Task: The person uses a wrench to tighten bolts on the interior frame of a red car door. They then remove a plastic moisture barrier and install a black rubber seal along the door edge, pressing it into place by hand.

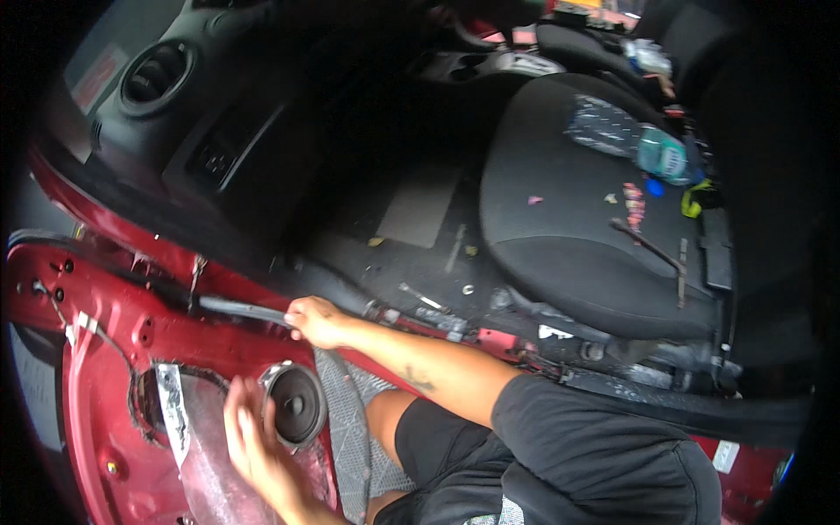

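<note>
My right hand point(317, 322) is closed round a long grey-black rubber seal strip point(245, 309) at the red door sill. From my grip, one length of the strip runs left toward the door hinge side. Another length seems to hang down past the door's edge. My left hand point(255, 446) is raised in front of the red door panel point(101, 350), fingers stretched out, holding nothing. Just beside it sits a round black speaker point(295, 404) mounted in the door. Clear plastic film point(206, 437) covers part of the door behind this hand.
A dark car seat point(551, 192) carries a plastic bottle point(665, 156), a lug wrench-like bar point(647, 241) and small scraps. On the floor by the sill lies a wrench point(424, 297). The dashboard with a round air vent point(157, 77) is at the upper left.
</note>
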A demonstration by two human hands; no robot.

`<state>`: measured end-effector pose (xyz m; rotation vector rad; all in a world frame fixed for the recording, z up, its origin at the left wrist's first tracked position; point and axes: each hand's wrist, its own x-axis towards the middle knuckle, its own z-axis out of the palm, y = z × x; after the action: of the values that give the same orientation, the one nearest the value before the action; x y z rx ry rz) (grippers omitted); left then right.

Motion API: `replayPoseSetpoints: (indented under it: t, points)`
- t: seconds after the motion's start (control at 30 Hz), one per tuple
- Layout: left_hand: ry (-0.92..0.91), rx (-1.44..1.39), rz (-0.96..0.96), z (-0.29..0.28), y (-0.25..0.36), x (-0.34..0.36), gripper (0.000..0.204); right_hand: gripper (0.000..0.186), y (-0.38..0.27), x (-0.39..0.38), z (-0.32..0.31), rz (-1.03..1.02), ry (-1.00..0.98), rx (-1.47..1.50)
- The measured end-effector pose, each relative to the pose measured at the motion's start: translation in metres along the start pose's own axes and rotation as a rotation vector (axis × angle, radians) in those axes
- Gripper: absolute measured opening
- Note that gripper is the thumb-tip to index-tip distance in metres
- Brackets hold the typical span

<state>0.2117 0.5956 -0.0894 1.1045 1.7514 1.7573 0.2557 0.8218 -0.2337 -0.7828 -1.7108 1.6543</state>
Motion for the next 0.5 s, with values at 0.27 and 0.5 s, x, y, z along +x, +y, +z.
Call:
replayPoseSetpoints:
  t: [0.27,0.5]
  points:
    - [-0.012,-0.524,-0.5,0.106,-0.086,0.176,0.074,0.034,-0.053,-0.041,-0.058,0.171,-0.021,0.162]
    - [0.114,-0.539,-0.292,0.098,-0.099,0.225,0.041,0.039,-0.198,-0.214,-0.151,-0.321,0.152,-0.603]
